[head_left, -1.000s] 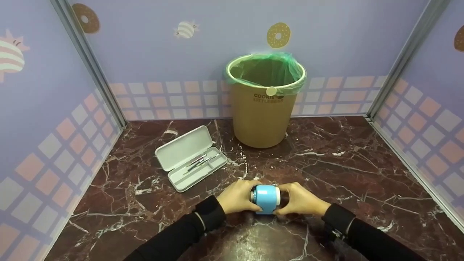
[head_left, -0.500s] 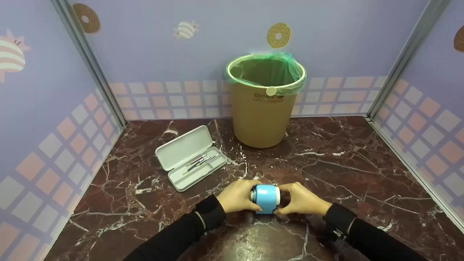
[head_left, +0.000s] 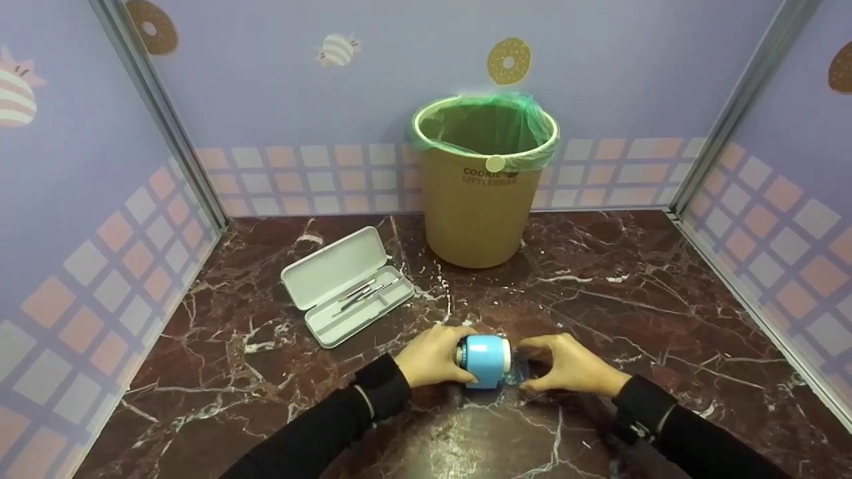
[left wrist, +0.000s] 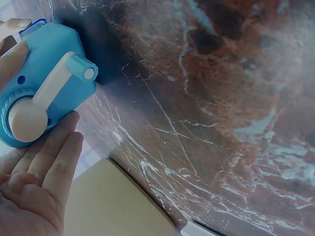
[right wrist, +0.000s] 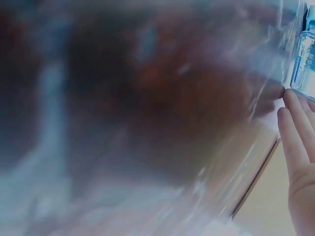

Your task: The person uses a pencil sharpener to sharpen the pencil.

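A light-blue pencil sharpener [head_left: 484,359] with a hand crank is gripped in my left hand [head_left: 432,359], low over the table. In the left wrist view its white crank arm [left wrist: 53,83] and blue knob face the camera, with thumb and fingers on opposite sides of the body. Just to the right, my right hand [head_left: 569,364] pinches a clear plastic shavings drawer [head_left: 520,370] between thumb and fingers, at the sharpener's right end. Part of a clear, bluish piece [right wrist: 306,66] shows at the right wrist view's edge. Whether the drawer is fully out I cannot tell.
Beyond my left hand lies an opened white pencil case [head_left: 359,313] with several pencils [head_left: 359,296] in it. A tan waste bin [head_left: 476,213] with a green liner [head_left: 532,126] stands by the back wall. Patterned panels enclose the marble-look table [head_left: 639,319].
My right hand has moved a little to the right, away from the sharpener, and the clear drawer now shows between them. My left hand keeps its grip. The head view has shifted slightly.
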Demonstrator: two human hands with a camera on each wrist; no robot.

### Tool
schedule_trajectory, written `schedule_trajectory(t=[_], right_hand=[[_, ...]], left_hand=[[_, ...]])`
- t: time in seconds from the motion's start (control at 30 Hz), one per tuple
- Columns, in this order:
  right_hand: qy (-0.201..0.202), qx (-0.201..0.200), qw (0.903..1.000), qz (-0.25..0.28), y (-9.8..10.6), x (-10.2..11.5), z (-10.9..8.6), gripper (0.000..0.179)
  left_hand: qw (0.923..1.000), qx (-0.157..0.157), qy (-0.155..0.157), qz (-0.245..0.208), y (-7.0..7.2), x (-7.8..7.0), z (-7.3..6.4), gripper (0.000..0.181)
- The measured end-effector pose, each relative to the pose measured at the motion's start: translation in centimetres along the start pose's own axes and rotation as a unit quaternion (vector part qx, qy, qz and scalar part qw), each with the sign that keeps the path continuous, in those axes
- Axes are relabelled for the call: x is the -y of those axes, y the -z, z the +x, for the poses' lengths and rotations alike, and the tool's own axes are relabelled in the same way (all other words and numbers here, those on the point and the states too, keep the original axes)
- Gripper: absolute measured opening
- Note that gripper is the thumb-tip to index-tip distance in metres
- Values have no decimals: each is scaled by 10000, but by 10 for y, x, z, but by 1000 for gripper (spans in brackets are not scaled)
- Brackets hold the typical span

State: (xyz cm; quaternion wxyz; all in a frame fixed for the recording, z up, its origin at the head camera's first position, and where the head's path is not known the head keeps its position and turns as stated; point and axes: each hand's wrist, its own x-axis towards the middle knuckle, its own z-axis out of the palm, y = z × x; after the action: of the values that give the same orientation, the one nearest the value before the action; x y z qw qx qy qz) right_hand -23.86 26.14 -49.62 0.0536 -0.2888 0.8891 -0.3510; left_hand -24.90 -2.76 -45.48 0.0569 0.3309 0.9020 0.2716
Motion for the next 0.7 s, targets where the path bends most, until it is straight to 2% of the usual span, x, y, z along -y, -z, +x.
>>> schedule_trajectory(t=[0.13, 0.37, 0.57, 0.7], right_hand=[[-151, -136, 9998, -71, 8, -6, -10, 76], [-374, -383, 9985, -103, 18, -15, -22, 74], [-595, -677, 9959, 112, 25, -16, -26, 71], [-673, -1064, 9919, 146, 34, -13, -23, 68]], left_hand=[[9999, -38, 41, -102, 3, 0, 0, 66], [10000, -37, 53, 1, 3, -1, -1, 66], [9999, -64, 18, 92, 0, -1, 0, 66], [9999, -19, 95, 79, -1, -2, 0, 66]])
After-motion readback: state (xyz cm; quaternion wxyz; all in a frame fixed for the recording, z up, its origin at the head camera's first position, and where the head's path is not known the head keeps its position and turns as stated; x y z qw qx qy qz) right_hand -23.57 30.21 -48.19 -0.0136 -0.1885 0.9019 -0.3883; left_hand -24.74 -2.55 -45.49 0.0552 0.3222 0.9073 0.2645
